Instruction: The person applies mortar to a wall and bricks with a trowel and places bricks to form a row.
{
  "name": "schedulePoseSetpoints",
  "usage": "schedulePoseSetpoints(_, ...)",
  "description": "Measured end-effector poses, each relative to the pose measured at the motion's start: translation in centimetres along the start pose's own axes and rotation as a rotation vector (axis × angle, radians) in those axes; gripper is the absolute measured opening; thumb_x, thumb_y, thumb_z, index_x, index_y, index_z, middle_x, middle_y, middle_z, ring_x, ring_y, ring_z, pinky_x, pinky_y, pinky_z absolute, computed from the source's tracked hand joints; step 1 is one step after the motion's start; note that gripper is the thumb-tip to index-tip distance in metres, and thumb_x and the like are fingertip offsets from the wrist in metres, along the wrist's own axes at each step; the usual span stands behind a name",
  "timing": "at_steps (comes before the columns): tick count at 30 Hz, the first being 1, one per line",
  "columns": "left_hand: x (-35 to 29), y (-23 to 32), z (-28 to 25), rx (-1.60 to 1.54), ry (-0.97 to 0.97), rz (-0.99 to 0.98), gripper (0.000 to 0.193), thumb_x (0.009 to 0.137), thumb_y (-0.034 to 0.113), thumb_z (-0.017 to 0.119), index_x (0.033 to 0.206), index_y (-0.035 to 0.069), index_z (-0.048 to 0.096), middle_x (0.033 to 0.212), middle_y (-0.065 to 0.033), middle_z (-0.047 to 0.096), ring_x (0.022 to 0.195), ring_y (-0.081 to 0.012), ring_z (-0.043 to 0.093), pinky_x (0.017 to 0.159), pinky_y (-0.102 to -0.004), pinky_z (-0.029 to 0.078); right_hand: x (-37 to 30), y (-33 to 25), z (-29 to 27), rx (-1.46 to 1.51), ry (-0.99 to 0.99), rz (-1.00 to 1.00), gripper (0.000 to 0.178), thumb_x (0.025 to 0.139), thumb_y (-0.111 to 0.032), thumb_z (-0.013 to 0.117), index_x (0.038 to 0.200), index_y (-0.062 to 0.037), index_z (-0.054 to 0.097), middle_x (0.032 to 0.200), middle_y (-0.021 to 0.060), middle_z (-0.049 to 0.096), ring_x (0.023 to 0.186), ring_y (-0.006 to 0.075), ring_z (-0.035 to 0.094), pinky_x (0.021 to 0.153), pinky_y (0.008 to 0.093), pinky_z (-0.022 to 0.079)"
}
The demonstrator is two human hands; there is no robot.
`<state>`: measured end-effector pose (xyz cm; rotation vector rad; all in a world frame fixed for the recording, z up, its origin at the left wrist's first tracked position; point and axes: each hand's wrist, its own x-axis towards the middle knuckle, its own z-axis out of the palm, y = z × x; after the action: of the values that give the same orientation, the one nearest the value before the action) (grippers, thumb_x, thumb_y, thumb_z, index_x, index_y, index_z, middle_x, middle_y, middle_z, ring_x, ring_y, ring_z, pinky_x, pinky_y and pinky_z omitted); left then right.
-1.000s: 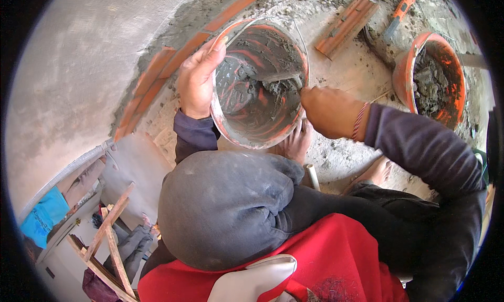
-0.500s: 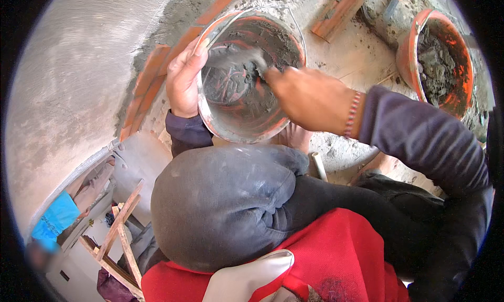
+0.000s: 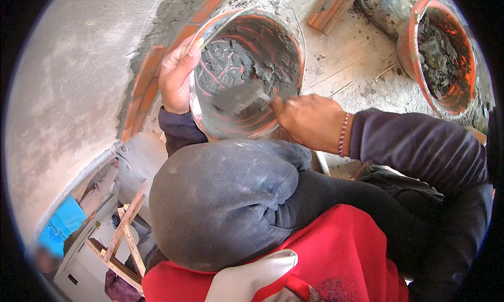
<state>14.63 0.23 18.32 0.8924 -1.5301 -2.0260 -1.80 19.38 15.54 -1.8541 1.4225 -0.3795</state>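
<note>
My left hand (image 3: pixel 177 76) grips the rim of an orange bucket (image 3: pixel 195 100), its thumb over the edge and its fingers on the outside. The bucket tilts so that its mouth faces me, and grey wet mortar (image 3: pixel 226 60) coats its inner wall and bottom. A trowel (image 3: pixel 239 96) is in the closed fingers of my right hand (image 3: pixel 312 118). Its blade, smeared by motion, lies inside the bucket near the lower wall. The wire handle of the bucket rests up against the rim on the far side.
Another orange bucket (image 3: pixel 407 55) with thick mortar stands at the right. Bricks (image 3: pixel 336 8) lie on the floor at the back, and a row of bricks (image 3: pixel 144 87) runs along the plastered wall (image 3: pixel 84 76). A wooden frame (image 3: pixel 123 228) stands at lower left. My bent knee (image 3: pixel 226 197) is just below the bucket.
My right hand has drawn the trowel down from the middle of the bucket toward its near wall. The bucket and my left hand have shifted slightly left.
</note>
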Motion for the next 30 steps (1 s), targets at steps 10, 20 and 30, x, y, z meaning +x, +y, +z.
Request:
schedulePoseSetpoints(10, 0.9, -0.2, -0.4, -0.100, -0.035, -0.057, 0.044, 0.094, 0.015, 0.056, 0.128, -0.013, 0.052, 0.119, -0.0148, 0.062, 0.107, -0.0154, 0.058, 0.095, -0.0270, 0.042, -0.2, 2.4, -1.0, -0.110, -0.067, -0.011, 0.026, 0.088, -0.009, 0.049, 0.109, 0.0073, 0.049, 0.074, 0.0174, 0.063, 0.069, 0.0353, 0.068, 0.060, 0.0432, 0.055)
schedulePoseSetpoints(20, 1.5, -0.8, -0.2, 0.060, 0.031, 0.026, 0.023, 0.092, 0.014, 0.063, 0.097, -0.007, 0.070, 0.123, -0.0138, 0.059, 0.098, -0.0125, 0.054, 0.089, -0.0252, 0.040, -0.2, 2.5, -1.6, -0.162, -0.067, 0.004, 0.023, 0.088, -0.011, 0.049, 0.101, 0.0066, 0.055, 0.075, 0.0185, 0.066, 0.071, 0.0335, 0.069, 0.063, 0.0416, 0.056)
schedulePoseSetpoints(30, 1.1, -0.2, 1.2, -0.019, 0.086, 0.017, 0.022, 0.092, 0.013, 0.062, 0.091, -0.007, 0.069, 0.126, -0.0165, 0.058, 0.099, -0.0129, 0.054, 0.089, -0.0263, 0.039, -0.1, 3.1, -2.3, -0.163, -0.044, 0.029, 0.019, 0.089, -0.012, 0.049, 0.097, 0.0045, 0.052, 0.076, 0.0184, 0.067, 0.071, 0.0323, 0.070, 0.061, 0.0410, 0.057)
